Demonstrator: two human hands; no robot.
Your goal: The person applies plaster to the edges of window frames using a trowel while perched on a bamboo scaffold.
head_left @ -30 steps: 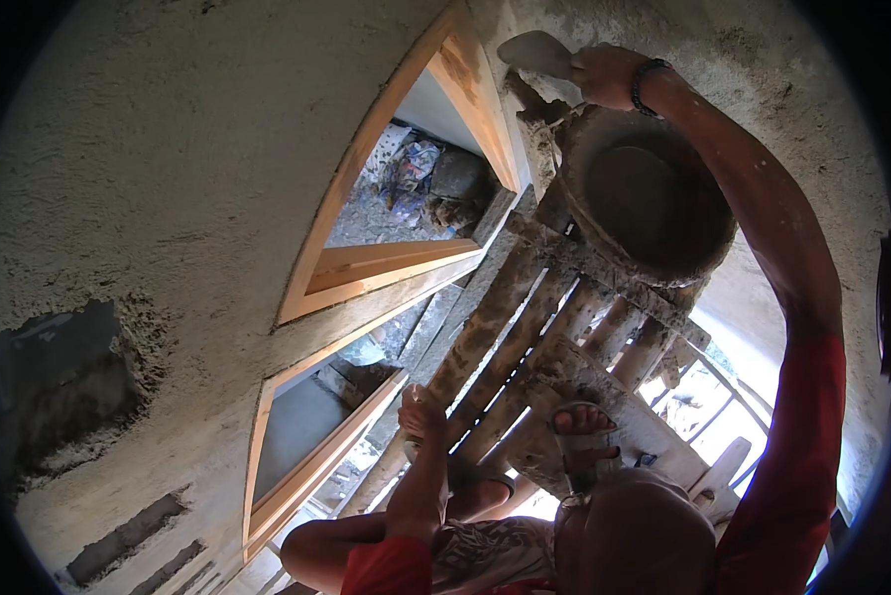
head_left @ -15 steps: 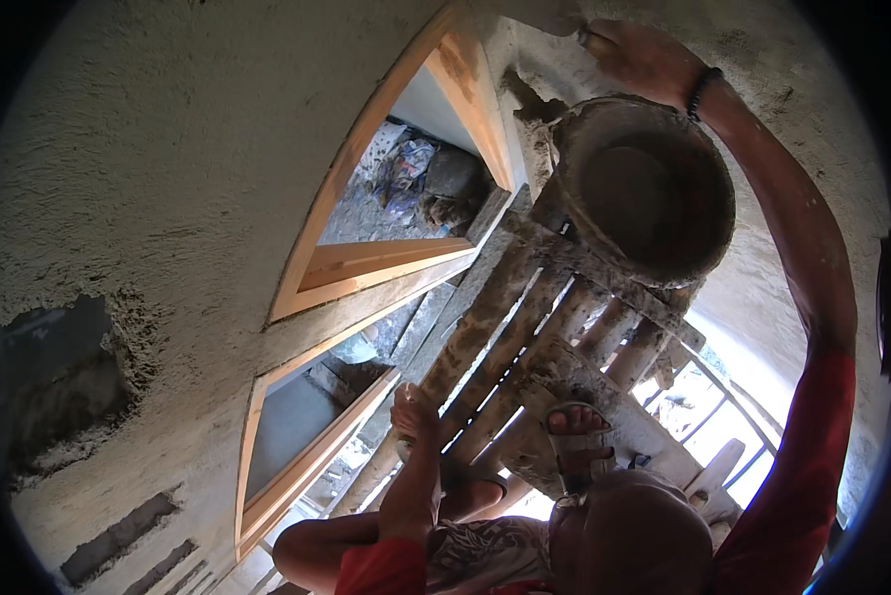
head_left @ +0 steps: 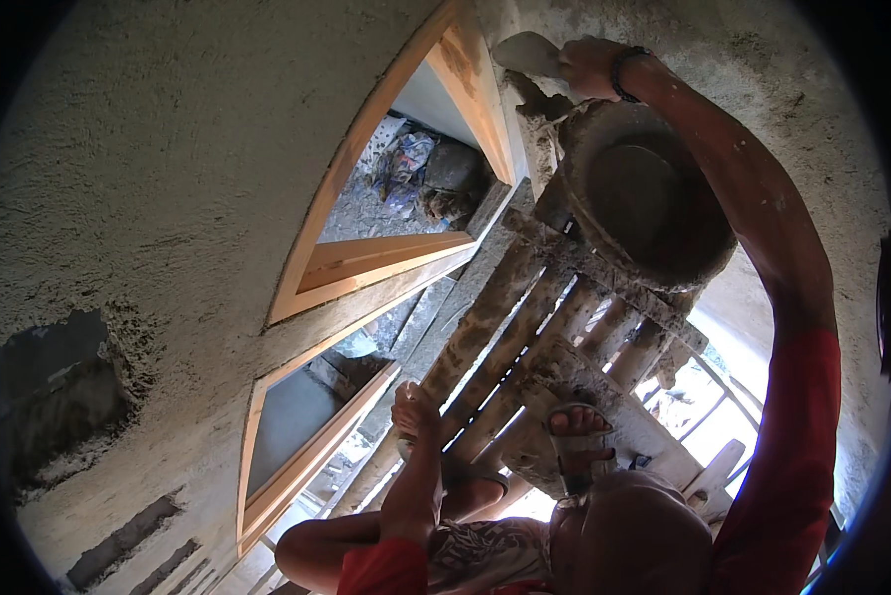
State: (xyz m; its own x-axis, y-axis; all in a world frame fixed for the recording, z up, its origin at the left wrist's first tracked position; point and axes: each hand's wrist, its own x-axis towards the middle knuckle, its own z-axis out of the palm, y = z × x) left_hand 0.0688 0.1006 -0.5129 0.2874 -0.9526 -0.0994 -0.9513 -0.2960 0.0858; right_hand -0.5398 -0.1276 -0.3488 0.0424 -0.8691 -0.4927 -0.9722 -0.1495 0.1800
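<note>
My right hand (head_left: 592,68) is closed round the handle of a trowel (head_left: 528,55) at the top of the view. The trowel's grey blade points left, close to the corner between the wooden window frame and the rough wall. Under my right forearm stands a round, mortar-crusted bucket (head_left: 586,220) with grey wet-looking material inside. A ragged lump of mortar (head_left: 539,104) clings beside its rim, just below the blade. My left hand (head_left: 415,412) is curled closed near my knee, above the planks; whatever it may hold is hidden.
Wooden window frames (head_left: 366,260) open through the plastered wall (head_left: 168,178) on the left, which has a rough-edged hole (head_left: 54,392). My sandalled foot (head_left: 579,426) rests on a scaffold of dirty poles and boards (head_left: 495,312), with bright gaps between them. Rubble shows through the upper frame.
My right hand and the trowel have moved left and slightly nearer, so more of the blade shows. My right forearm now crosses the bucket's right side. The left hand has stayed put.
</note>
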